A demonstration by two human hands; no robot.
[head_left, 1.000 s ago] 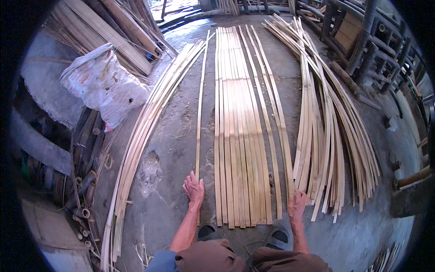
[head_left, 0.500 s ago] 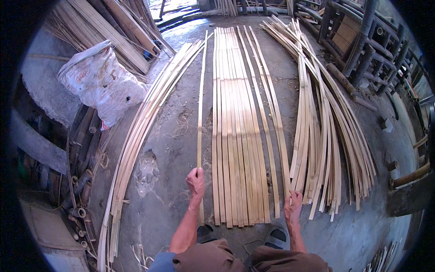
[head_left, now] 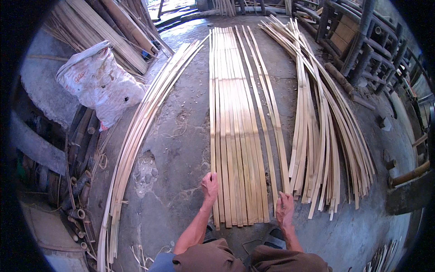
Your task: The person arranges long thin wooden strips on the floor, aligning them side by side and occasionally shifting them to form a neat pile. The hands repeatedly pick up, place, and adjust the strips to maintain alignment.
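Long, pale bamboo strips lie side by side on the floor in front of me, running away from my feet. My left hand is closed on a single bamboo strip along the left edge of this row. On the other side, my right hand has its fingers closed around the near part of a bamboo strip, a little apart from the row. Between that strip and the row lies another loose strip.
Curved strips lie to the left, and a crossed pile of strips spreads to the right. A white sack leans by stacked slats at the far left. Dark bamboo frames stand at the far right.
My left hand has moved right, bringing its strip from a gap away up against the row. My right hand has shifted slightly left.
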